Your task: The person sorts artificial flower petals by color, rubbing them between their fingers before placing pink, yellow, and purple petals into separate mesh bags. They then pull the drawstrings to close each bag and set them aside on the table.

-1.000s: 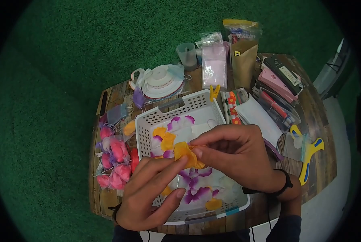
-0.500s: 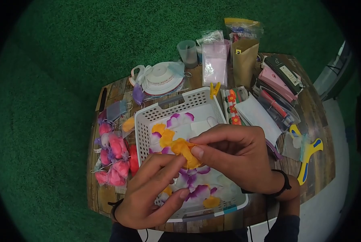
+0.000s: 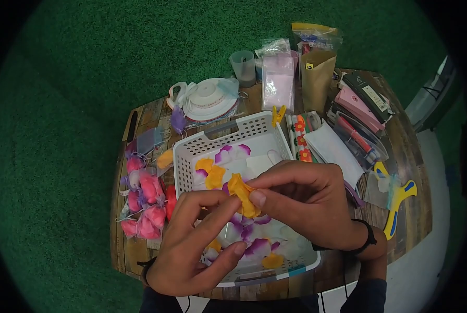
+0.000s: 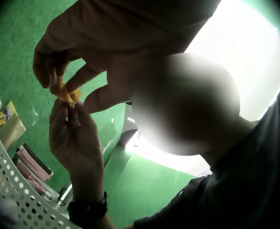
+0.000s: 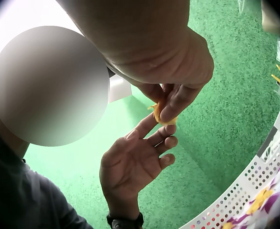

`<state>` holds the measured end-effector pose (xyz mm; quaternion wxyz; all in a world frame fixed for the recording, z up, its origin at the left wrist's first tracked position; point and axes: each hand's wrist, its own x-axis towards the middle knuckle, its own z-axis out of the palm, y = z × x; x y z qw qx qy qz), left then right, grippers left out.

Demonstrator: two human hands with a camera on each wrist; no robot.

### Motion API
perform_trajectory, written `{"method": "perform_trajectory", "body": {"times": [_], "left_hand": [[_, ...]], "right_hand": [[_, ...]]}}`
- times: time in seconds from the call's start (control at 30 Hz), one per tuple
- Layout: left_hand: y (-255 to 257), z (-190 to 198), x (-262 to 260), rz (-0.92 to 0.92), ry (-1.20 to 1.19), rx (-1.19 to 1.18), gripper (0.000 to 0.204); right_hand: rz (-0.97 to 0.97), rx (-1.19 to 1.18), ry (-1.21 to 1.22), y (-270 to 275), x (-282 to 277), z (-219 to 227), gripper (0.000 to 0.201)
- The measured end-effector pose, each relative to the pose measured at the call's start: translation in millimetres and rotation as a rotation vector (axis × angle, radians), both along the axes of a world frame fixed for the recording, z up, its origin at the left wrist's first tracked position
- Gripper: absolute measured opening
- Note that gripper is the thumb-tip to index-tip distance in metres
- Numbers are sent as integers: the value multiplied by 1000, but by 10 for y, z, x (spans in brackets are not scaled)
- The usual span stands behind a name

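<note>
Petal [image 3: 242,197] pinched in right hand [image 3: 311,203], left hand [image 3: 192,250] touching

Right hand: thumb and index pinch the petal at its right side. Petal is yellow, creased, roughly upright at the fingertips, sitting between the two hands and over the basket [image 3: 194,148].

Left hand: fingers mostly extended, a fingertip against the petal's left side. Thumb apart from the petal, nearer the body. Right wrist view shows that palm, remaining fingers slightly bent.

Under both hands: basket is white, holes in the walls. Inside it, yellow petals [image 3: 215,178] just past the left hand, purple-white petals [image 3: 257,248] between the hands, more of both around. Hands hide part of the load. Yellow clip [image 3: 279,116] on the rim, beyond the right hand.

Left of left hand: pink pouches [image 3: 151,188] piled on the tabletop [image 3: 420,208]. Well past left hand: white reel [image 3: 207,101].

Beyond right hand, far edge: cup [image 3: 243,69], plastic sleeve [image 3: 278,83], paper bag [image 3: 318,78]. Past it and to its right: stacked boxes [image 3: 361,107]. Right of it: yellow-blue tool [image 3: 400,208].

Black band [image 3: 371,237] on the right wrist. Green turf [image 3: 72,104] past the tabletop, beyond both hands.
</note>
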<state>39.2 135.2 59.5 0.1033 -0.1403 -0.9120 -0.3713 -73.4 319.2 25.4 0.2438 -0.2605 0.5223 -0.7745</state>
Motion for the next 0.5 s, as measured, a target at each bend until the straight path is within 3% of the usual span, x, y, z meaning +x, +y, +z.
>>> {"method": "perform_trajectory", "body": {"times": [0.3, 0.37, 0.5], "left_hand": [[-45, 3, 18, -57, -78, 191, 52], [-80, -70, 16, -90, -57, 350, 56], [-84, 23, 4, -87, -65, 186, 50]], "right_hand": [[45, -65, 50, 2, -4, -37, 17], [54, -66, 51, 19, -4, -23, 17], [99, -4, 8, 32, 20, 44, 23]]}}
